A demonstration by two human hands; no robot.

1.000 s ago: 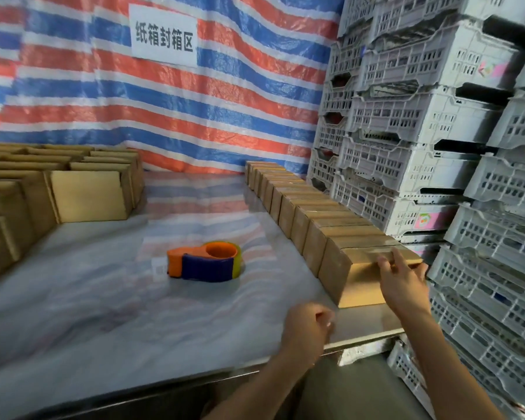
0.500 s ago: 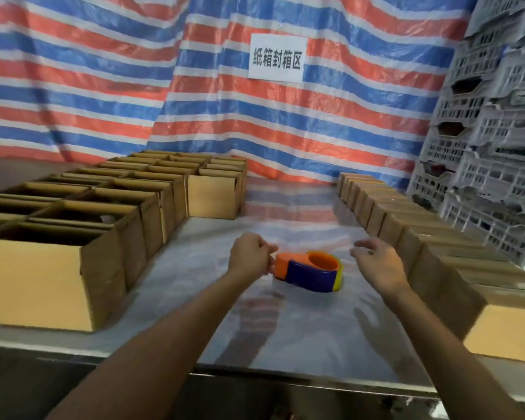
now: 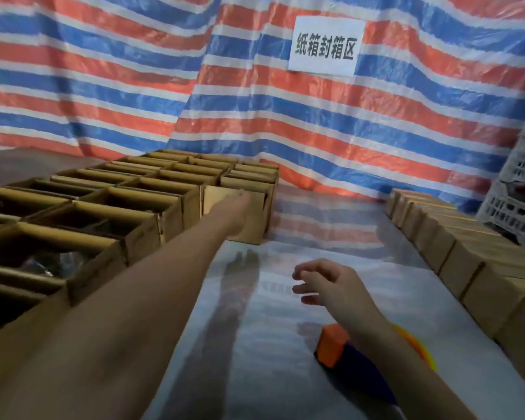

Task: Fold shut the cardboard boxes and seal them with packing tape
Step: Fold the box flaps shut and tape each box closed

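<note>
Standing open-topped, brown cardboard boxes [image 3: 143,234], tightly packed

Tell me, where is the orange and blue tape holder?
The tape holder lies on the table, low and right of middle in the head view. It is partly under the right forearm, nearer the person than the right hand, left of the closed boxes.

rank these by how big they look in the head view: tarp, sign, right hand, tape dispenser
1. tarp, by far
2. sign and right hand: about alike, and the hand is nearer the camera, so unranked
3. tape dispenser: partly hidden under the right forearm, so unsure
</note>
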